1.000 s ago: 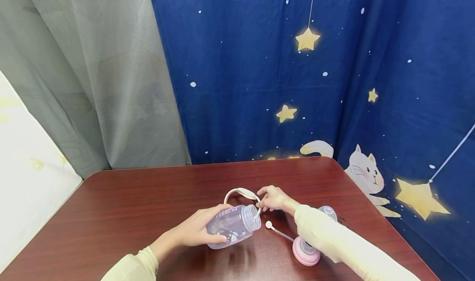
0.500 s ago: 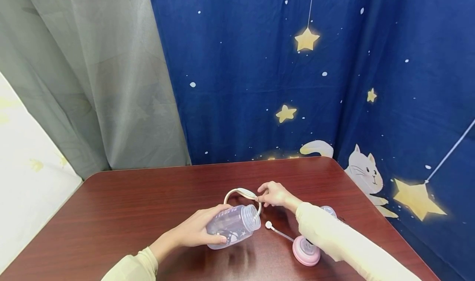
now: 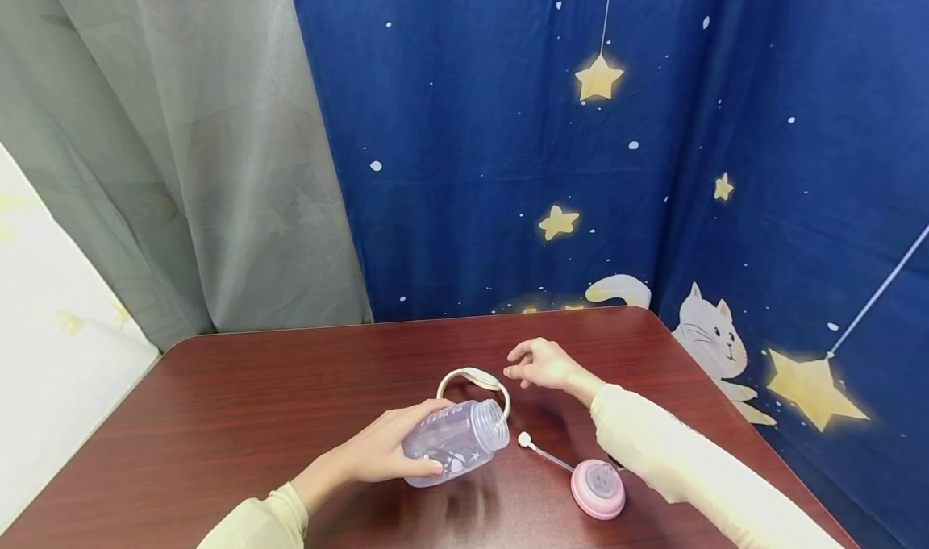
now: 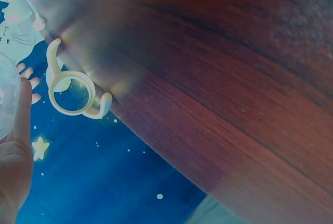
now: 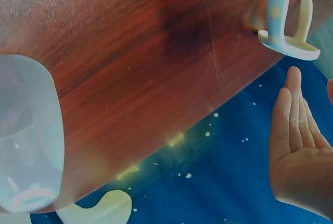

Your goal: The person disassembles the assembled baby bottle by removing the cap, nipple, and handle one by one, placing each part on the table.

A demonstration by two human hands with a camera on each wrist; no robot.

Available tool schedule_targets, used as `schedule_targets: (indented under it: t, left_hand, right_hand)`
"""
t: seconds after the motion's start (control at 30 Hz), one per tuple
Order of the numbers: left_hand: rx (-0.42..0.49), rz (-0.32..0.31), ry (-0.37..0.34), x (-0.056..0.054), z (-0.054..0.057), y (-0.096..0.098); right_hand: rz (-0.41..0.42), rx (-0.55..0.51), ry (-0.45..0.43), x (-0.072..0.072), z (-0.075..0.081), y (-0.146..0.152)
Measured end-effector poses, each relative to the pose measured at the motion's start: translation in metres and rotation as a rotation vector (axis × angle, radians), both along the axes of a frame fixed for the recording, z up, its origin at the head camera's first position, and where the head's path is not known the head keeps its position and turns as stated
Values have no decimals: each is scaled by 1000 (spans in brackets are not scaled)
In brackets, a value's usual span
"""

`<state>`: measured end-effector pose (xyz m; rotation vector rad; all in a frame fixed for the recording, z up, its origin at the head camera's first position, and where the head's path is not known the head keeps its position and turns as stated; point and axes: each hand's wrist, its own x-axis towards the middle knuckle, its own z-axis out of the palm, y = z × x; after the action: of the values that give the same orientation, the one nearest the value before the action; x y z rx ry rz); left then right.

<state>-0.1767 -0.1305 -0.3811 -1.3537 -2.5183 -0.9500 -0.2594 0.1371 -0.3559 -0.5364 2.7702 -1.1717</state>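
My left hand (image 3: 385, 444) grips a clear feeding bottle (image 3: 453, 440) round its body, tilted with its open threaded mouth to the right. Just behind that mouth a cream two-armed bottle handle (image 3: 481, 378) stands on the table; its ring shows in the left wrist view. My right hand (image 3: 544, 363) hovers right of the handle, apart from it, with nothing in its loosely bent fingers. In the right wrist view the same hand (image 5: 299, 156) lies below the handle (image 5: 277, 13). A pink collar with a clear teat (image 3: 598, 488) lies nearer me, its straw ending in a white weight (image 3: 525, 439).
A clear dome-shaped cover (image 5: 31, 130) stands on the table at the left of the right wrist view; my right sleeve (image 3: 668, 444) hides it from the head camera. Beyond the dark red tabletop (image 3: 290, 380) hang a grey curtain and a blue star-patterned curtain.
My right hand has let go of the bottle handle and moved back and to the right, away from it. The left hand and the feeding bottle have stayed in place.
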Motion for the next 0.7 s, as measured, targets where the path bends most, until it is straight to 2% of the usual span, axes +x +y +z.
schedule_targets:
  t: [0.3, 0.7]
  left_hand:
    - [1, -5, 6, -1, 1, 0]
    - [15, 3, 27, 0, 0, 0]
  right_hand:
    - [44, 3, 65, 2, 15, 8]
    - [42, -63, 98, 9, 29, 23]
